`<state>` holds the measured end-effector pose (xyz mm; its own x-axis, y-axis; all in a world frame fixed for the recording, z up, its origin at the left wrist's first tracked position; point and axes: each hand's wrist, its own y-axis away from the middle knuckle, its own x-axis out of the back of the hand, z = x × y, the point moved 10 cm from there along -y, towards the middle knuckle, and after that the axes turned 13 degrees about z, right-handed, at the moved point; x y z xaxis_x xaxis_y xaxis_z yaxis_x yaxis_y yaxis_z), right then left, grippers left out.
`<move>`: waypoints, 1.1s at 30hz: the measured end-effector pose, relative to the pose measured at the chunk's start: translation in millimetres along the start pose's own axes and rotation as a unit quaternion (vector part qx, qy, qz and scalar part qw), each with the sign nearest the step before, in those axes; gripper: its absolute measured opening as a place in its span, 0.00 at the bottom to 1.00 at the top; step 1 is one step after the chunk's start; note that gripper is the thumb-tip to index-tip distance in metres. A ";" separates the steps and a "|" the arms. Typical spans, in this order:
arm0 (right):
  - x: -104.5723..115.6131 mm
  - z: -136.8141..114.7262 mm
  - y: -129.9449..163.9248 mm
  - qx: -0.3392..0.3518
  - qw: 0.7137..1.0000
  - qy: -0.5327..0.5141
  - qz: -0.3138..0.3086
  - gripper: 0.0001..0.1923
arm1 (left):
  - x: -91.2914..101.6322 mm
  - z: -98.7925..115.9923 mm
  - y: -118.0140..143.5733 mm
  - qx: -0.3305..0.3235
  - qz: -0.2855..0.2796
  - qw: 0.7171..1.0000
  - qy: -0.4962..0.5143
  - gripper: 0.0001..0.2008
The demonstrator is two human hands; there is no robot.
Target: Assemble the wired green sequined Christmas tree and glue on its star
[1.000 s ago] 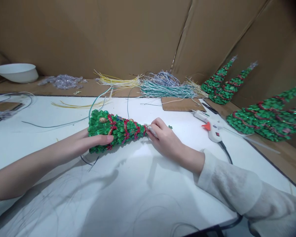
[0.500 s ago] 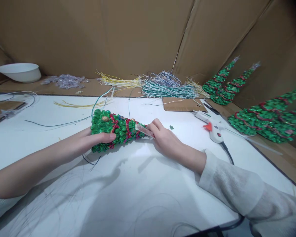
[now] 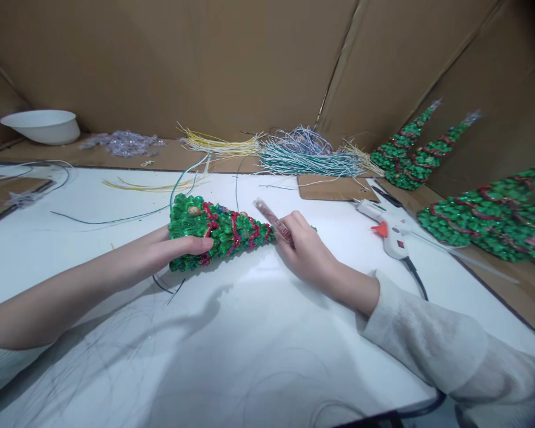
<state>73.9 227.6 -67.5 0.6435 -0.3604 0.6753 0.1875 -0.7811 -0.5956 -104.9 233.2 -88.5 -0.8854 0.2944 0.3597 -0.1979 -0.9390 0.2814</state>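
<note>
A small green Christmas tree [image 3: 216, 230] with red garland lies on its side above the white table. My left hand [image 3: 189, 245] is closed round its wide base, the thumb on top. At the narrow end, my right hand [image 3: 301, 238] is closed on a slim, semi-clear strip with reddish print [image 3: 274, 220]. The strip's free end points up and left, apart from the tree's side. My right fingers are beside the tree's tip and partly hide it; I cannot tell if they touch it. A green wire [image 3: 185, 178] curves up behind the base.
A white glue gun [image 3: 395, 241] with an orange trigger lies at right, beside several finished trees [image 3: 485, 217]. Along the back are wire bundles [image 3: 312, 161], a cardboard piece [image 3: 332, 187], clear plastic pieces [image 3: 122, 143] and a white bowl [image 3: 42, 128].
The strip in my right hand has swung up off the tree's side and now tilts more steeply. My left hand still holds the tree. The whole view has shifted slightly.
</note>
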 end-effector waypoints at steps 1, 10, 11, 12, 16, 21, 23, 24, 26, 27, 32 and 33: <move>2.7 0.2 -0.4 -0.004 1.000 -0.013 0.012 0.04 | -0.9 2.1 0.0 -0.009 -0.004 1.000 -0.002 0.28; 11.5 7.5 -0.3 -0.076 0.995 -0.045 0.051 0.04 | -0.4 1.6 -1.7 -0.017 -0.009 1.000 -0.014 0.28; 11.4 7.8 -0.3 -0.080 0.994 -0.043 0.053 0.05 | -0.8 2.4 -1.1 -0.018 -0.009 1.000 -0.014 0.28; 11.4 8.2 -0.3 -0.084 0.994 -0.040 0.055 0.05 | -1.4 3.4 -0.3 -0.019 -0.010 1.000 -0.011 0.28; 13.3 7.3 -1.0 -0.088 0.993 -0.019 0.076 0.08 | -0.4 3.8 2.7 0.000 0.008 1.000 -0.002 0.28; 13.0 4.6 -3.2 -0.088 0.992 -0.024 0.086 0.07 | -3.5 2.2 2.1 0.001 0.002 1.000 -0.003 0.29; 13.3 3.0 -4.6 -0.077 0.993 -0.021 0.092 0.09 | -2.5 0.5 0.4 -0.002 0.009 1.000 -0.004 0.30; 13.1 1.9 -5.2 -0.069 0.993 -0.021 0.093 0.10 | -2.1 0.2 -0.1 -0.004 0.012 1.000 -0.006 0.31; 11.3 -0.7 -6.2 -0.050 0.994 -0.026 0.089 0.10 | -2.1 0.9 -0.2 -0.011 0.013 1.000 -0.012 0.32; 10.5 -1.7 -6.5 -0.042 0.995 -0.032 0.087 0.10 | -2.5 1.6 0.1 -0.014 0.012 1.000 -0.014 0.31; 9.5 -1.3 -6.9 -0.038 0.995 -0.059 0.077 0.08 | -3.2 0.1 -0.8 -0.025 0.000 1.000 -0.011 0.26; 9.5 -0.9 -6.9 -0.041 0.994 -0.062 0.076 0.08 | -1.9 -2.7 -2.3 -0.024 0.003 1.000 -0.007 0.25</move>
<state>78.0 229.1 -56.6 0.7468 -0.4160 0.5190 0.0239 -0.7630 -0.6460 -103.8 234.3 -92.2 -0.8808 0.2916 0.3730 -0.2133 -0.9478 0.2372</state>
